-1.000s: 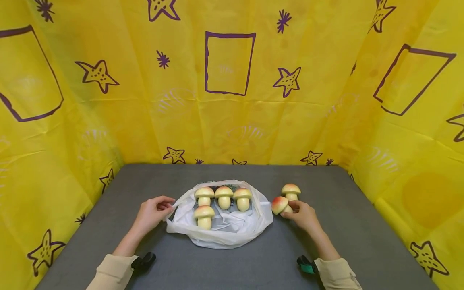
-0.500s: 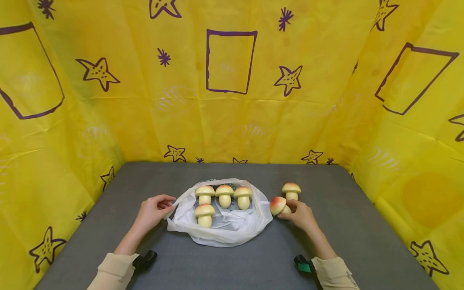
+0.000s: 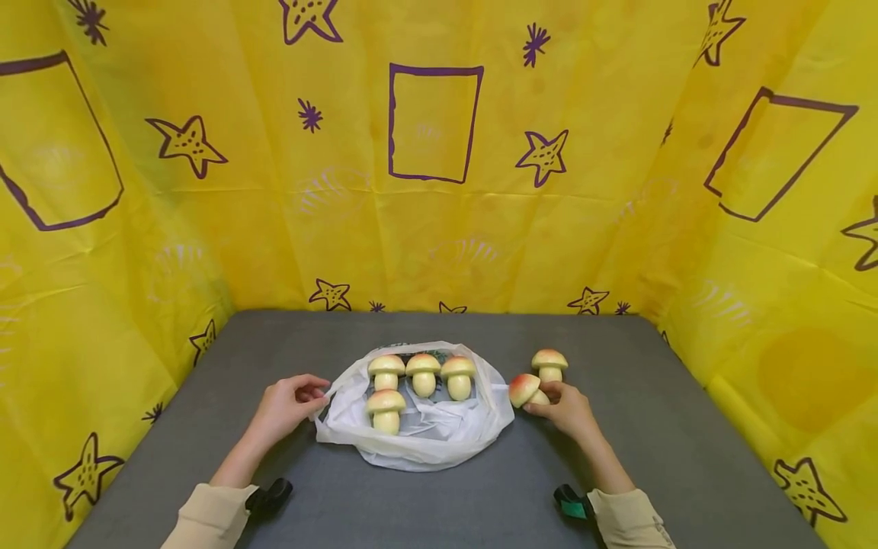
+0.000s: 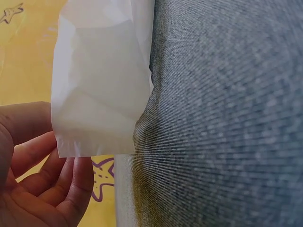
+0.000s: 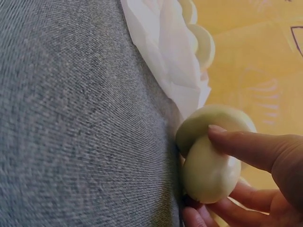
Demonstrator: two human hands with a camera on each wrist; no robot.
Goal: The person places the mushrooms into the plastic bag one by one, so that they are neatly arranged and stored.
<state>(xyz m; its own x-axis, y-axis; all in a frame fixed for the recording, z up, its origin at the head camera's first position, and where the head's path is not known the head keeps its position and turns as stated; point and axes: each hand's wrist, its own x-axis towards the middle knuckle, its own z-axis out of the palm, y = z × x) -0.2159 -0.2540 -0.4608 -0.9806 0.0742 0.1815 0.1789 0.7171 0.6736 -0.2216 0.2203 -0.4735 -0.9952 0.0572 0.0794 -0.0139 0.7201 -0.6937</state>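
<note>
My right hand (image 3: 565,410) pinches a toy mushroom (image 3: 524,390) by its pale stem, the reddish cap tilted toward the bag. In the right wrist view the thumb lies across the stem of this mushroom (image 5: 210,172). A white plastic bag (image 3: 428,454) lies spread with its mouth facing up, and several mushrooms (image 3: 386,412) show inside it. At the bag's left edge my left hand (image 3: 284,408) pinches the plastic between thumb and fingers. The left wrist view shows the bag's edge (image 4: 99,94) hanging from those fingers.
Another mushroom (image 3: 549,364) stands upright just behind the right hand. Everything rests on a dark grey cloth-covered table (image 3: 439,511). A yellow curtain (image 3: 439,229) with purple drawings encloses the back and both sides.
The right hand has shifted slightly left with its mushroom, bringing the cap up to the bag's right edge. The left hand and the bag have stayed in place.
</note>
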